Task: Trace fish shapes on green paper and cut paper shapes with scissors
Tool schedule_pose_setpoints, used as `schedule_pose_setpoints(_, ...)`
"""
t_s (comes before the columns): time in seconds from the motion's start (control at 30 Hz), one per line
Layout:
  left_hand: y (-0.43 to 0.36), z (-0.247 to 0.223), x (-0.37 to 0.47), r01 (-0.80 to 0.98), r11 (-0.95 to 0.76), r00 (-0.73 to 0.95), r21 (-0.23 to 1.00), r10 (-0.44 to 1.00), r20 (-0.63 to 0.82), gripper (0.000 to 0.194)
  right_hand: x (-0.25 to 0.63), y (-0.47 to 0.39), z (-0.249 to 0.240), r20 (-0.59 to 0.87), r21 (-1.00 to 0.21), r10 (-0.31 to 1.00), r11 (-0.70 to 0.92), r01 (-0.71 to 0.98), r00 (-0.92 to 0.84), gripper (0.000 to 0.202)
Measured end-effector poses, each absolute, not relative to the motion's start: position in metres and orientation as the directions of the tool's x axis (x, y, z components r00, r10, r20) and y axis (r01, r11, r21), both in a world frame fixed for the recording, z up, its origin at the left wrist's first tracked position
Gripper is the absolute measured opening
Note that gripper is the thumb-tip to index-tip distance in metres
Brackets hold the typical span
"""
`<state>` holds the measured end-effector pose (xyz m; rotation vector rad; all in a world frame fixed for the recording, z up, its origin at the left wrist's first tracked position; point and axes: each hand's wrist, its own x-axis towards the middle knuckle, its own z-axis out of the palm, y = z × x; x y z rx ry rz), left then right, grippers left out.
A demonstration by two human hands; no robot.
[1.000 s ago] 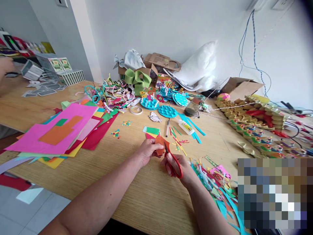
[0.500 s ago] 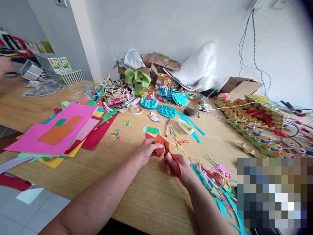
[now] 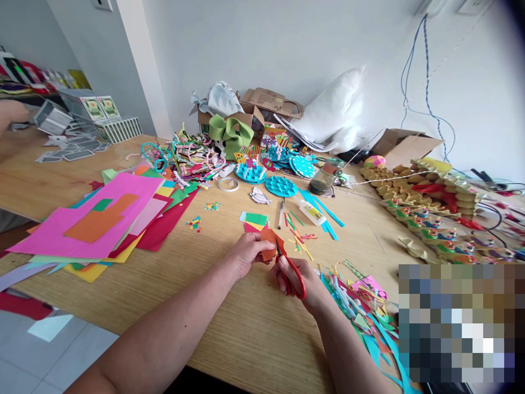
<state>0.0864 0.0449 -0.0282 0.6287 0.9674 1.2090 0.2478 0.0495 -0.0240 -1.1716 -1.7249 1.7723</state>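
Note:
Between the thumb and fingers of my left hand (image 3: 250, 254) is a small piece of orange paper (image 3: 268, 241). My right hand (image 3: 299, 279) grips red-handled scissors (image 3: 301, 284), whose blades meet the right side of the orange paper. Just beyond my hands lie small green, yellow and red paper pieces (image 3: 256, 220). A pen (image 3: 280, 214), thin coloured paper strips (image 3: 298, 235) and a white glue bottle (image 3: 311, 212) lie to their right. A paper fish cutout (image 3: 260, 196) is farther back.
Large coloured sheets (image 3: 143, 189) are stacked at left. Paper scraps (image 3: 361, 306) lie beside my right forearm. Blue discs (image 3: 281, 186), a glass jar (image 3: 326, 178) and a pipe-cleaner heap (image 3: 192, 153) stand behind. Egg trays (image 3: 402, 191) fill the right. Another person's hand (image 3: 14, 114) is at far left.
My hands, the orange paper and the scissors stay almost in place. At far left, the other person's hand has shifted slightly to the right.

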Motion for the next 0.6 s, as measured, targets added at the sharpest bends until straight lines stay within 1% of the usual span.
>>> schedule_pose_setpoints(0.6,0.0447,-0.0273,0.0867,-0.476,0.263,0.033,0.839,0.959,-0.282,0.024,0.2471,0.0499,-0.0239,-0.279,-0.955,0.782,-0.167,0.245,-0.557,0.058)
